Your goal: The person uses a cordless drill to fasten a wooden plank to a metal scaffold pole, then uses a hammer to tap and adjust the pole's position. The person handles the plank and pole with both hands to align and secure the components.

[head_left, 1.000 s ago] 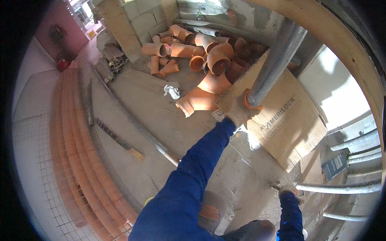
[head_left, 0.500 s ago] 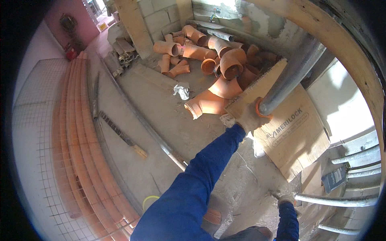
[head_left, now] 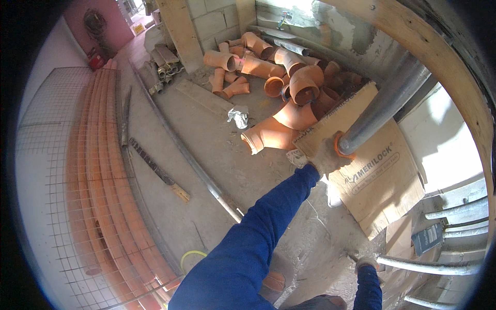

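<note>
My left hand [head_left: 327, 156], in a dusty glove, reaches ahead to the lower end of a thick grey pipe [head_left: 385, 111] that slants up to the right. Its fingers are closed around an orange ring-shaped piece [head_left: 344, 146] at that pipe end. How far this piece sits on the pipe is hidden by the glove. Low on the right, my gloved right hand [head_left: 367, 262] is closed beside the end of a pale metal tube [head_left: 429, 265]. A small dark tip [head_left: 353, 257] juts out from it; what it belongs to is hidden.
Behind the pipe leans a flattened cardboard box [head_left: 382, 181]. Orange pipe fittings [head_left: 279, 133] are heaped ahead by the block wall. Long orange pipes [head_left: 111, 191] and wire mesh [head_left: 62, 206] lie left. A thin grey pipe [head_left: 183, 155] and a handsaw [head_left: 155, 168] lie on the floor.
The view has shifted slightly, so the scene sits a little right and lower. Both hands keep their places, the left at the pipe end, the right by the metal tube.
</note>
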The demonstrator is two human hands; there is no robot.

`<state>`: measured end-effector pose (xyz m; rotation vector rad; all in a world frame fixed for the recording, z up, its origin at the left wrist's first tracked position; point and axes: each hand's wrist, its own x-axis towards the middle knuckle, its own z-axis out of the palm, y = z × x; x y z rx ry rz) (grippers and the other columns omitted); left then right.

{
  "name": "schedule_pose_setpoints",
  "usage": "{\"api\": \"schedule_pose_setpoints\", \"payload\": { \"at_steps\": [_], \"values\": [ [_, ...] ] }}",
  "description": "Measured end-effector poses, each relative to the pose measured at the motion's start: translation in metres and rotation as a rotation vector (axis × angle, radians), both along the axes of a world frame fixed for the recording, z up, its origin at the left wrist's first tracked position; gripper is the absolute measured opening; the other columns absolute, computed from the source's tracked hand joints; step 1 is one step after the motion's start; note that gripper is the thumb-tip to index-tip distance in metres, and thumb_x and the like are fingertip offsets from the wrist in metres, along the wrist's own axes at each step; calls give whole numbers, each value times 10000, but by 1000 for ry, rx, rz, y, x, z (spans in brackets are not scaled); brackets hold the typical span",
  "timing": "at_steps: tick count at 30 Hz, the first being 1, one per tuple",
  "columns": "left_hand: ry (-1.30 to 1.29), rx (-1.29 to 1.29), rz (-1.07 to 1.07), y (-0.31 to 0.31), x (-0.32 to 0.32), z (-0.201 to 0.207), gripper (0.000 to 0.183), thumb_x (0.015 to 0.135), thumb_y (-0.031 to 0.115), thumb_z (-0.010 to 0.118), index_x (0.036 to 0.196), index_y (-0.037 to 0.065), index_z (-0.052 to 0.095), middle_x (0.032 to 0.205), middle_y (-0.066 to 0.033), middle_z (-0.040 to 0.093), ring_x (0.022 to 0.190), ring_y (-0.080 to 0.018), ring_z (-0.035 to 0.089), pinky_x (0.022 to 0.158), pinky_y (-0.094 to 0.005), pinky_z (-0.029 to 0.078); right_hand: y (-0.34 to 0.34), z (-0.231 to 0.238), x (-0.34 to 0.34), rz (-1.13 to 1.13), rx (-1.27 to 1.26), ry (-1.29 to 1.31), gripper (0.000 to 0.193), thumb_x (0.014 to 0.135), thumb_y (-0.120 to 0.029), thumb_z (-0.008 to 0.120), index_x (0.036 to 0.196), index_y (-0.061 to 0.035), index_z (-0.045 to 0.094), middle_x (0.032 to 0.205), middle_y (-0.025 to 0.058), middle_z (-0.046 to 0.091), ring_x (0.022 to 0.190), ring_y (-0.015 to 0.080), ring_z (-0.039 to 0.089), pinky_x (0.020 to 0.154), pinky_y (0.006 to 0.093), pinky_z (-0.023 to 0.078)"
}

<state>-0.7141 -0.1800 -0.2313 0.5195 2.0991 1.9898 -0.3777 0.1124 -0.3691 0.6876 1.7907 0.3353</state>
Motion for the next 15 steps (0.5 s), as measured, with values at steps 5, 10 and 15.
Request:
{"api": "schedule_pose_setpoints", "payload": {
  "at_steps": [5,10,15],
  "values": [
    [-25,27,-5,1,1,2,497,733,339,824,1047,58,559,641,-50,624,530,-137,604,476,-317,503,-1,-1,-2,-24,35,-2,583,753,-307,772,1310,-185,651,1399,73,593,1298,290,557,1002,534,480],
    [-15,40,-14,-2,1,1,499,735,347,835,1031,58,556,638,-46,626,535,-133,608,479,-313,501,5,-11,4,-36,46,48,587,760,-356,761,1314,-200,650,1394,64,598,1291,284,564,993,528,483],
    [21,24,-29,-2,-1,-1,494,740,368,828,1023,69,554,635,-43,625,543,-131,604,496,-322,504,8,-13,6,-20,33,49,583,778,-397,739,1319,-201,646,1385,73,604,1280,284,573,981,502,497]
  ]
}}
